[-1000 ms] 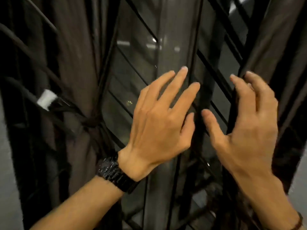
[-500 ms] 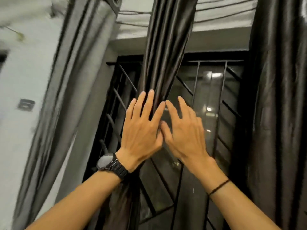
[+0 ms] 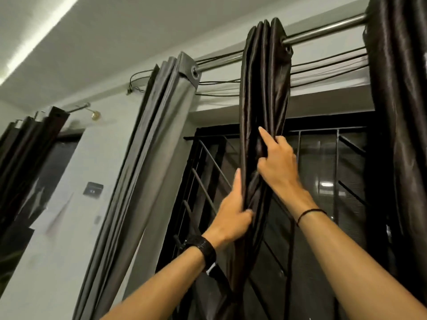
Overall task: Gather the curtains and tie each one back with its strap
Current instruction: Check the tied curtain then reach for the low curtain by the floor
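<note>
A dark curtain [image 3: 265, 88] hangs bunched from the rod [image 3: 323, 31], running down the middle of the view from 12 to 6 o'clock. The left hand [image 3: 231, 218] has its grip clenched on the curtain's left folds, thumb in front and fingers tucked behind the cloth. The right hand [image 3: 276, 162] sits higher, at about 1 o'clock from the left, grasping the same bundle from its right edge with the forefinger pointing up along the folds. A grey curtain [image 3: 147, 158] hangs apart at 9 o'clock; another dark curtain [image 3: 397, 112] hangs at 3 o'clock.
</note>
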A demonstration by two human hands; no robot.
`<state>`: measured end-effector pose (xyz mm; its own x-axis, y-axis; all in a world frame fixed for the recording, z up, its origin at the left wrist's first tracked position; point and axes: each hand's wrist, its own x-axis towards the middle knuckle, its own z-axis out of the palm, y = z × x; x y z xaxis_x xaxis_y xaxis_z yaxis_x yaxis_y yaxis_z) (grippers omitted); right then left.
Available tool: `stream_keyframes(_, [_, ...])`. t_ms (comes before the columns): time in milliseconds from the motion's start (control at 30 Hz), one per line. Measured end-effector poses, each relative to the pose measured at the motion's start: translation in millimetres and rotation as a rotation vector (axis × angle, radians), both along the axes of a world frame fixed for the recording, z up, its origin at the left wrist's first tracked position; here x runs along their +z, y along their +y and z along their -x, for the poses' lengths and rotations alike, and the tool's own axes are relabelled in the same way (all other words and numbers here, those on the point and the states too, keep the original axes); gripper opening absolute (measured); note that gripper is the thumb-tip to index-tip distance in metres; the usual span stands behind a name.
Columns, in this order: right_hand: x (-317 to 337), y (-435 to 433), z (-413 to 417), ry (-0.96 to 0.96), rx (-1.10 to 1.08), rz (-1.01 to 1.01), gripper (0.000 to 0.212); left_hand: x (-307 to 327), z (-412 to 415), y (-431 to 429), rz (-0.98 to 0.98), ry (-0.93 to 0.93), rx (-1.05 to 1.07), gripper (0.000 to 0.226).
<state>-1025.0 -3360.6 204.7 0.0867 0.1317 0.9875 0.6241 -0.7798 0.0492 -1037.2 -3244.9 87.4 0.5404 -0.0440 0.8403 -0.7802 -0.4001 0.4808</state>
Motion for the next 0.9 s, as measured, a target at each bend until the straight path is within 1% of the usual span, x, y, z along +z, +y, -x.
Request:
stream_keyframes(133, [2,-57,30,-0.144,-0.054,-0.151,0.058,5,17,-42,-0.118,-0.092,-0.091,0.107])
stream_keyframes(200, [8,-94,54,-0.189,-0.067,-0.229,0.052,10,26,-66,-0.119,-0.133,-0.145,0.109])
stream_keyframes(267, [17,-139,79,-0.228,-0.13,-0.308,0.047,20,34,-91,-0.088,-0.143,-0.202,0.108])
stream_keyframes(300, [20,-165,86,-0.236,-0.17,-0.343,0.047,26,38,-104,-0.076,-0.14,-0.237,0.108])
stream_keyframes(400, [15,-233,103,-0.161,-0.219,-0.405,0.052,37,53,-136,-0.063,-0.14,-0.351,0.107])
stream_keyframes(467, [9,-254,117,-0.157,-0.223,-0.41,0.053,37,64,-157,-0.095,-0.158,-0.416,0.107])
stream_keyframes(567, [-2,-238,140,-0.166,-0.312,-0.321,0.05,24,69,-185,-0.121,-0.167,-0.508,0.108])
stream_keyframes(667, [-11,-213,140,-0.107,-0.282,-0.237,0.051,8,58,-191,-0.043,-0.159,-0.498,0.113])
stream_keyframes(800, [-29,-183,120,-0.009,-0.159,-0.179,0.048,-14,42,-153,0.074,-0.097,-0.417,0.121])
stream_keyframes(900, [-49,-150,101,0.007,-0.139,-0.155,0.051,-37,39,-114,0.098,-0.071,-0.331,0.121])
